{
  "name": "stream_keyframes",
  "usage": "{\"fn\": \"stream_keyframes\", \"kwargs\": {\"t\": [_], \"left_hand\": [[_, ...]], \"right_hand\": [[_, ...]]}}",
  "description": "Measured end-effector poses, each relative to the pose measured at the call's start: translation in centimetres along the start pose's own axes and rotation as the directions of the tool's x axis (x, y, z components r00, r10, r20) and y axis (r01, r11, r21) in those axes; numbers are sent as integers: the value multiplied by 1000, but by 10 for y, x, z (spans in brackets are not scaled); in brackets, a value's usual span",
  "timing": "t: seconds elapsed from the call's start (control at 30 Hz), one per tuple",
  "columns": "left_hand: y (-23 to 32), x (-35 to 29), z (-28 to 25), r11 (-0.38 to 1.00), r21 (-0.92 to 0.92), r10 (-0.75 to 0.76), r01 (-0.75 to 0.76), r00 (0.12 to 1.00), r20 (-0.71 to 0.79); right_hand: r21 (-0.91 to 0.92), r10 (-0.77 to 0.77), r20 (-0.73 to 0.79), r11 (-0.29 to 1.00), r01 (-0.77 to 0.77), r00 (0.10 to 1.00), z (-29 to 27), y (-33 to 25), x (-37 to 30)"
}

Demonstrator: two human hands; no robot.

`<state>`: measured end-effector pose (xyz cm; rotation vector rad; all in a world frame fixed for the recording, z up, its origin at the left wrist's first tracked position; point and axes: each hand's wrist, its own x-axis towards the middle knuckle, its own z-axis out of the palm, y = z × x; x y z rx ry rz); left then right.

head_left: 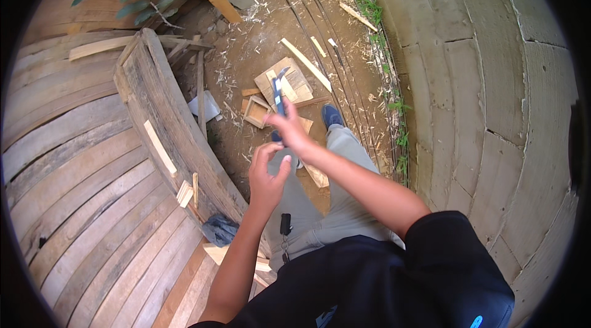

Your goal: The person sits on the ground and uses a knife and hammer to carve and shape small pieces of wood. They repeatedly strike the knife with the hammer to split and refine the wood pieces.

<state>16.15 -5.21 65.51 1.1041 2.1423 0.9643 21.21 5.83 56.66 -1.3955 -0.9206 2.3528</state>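
Left hand (266, 175) hovering at waist height, fingers loosely curled, holding nothing. Right hand (288, 128) reaching forward just beyond it, fingers clamped on a pry bar (279, 90): slim, dark blue, curved tip pointing up, above wood offcuts (284, 85) lying on the dirt.

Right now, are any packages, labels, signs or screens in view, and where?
No packages, signs or screens show.
Small blue mark: on the black sleeve at the lower right edge; too small to tell what it is.
White flat sheet: on the dirt beside the plank wall; possibly paper, blank as far as visible.
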Motion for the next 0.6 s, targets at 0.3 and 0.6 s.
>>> {"fn": "stream_keyframes", "kwargs": {"t": [0.3,0.6], "left_hand": [[-71,61,16,779,-477,-207,408,884,419],[-229,170,111,786,-538,-192,305,947,256]], "right_hand": [[91,-115,-167,987,131,979,-131,-27,-10],[326,-300,73,908,262,951,-197,32,88]]}}
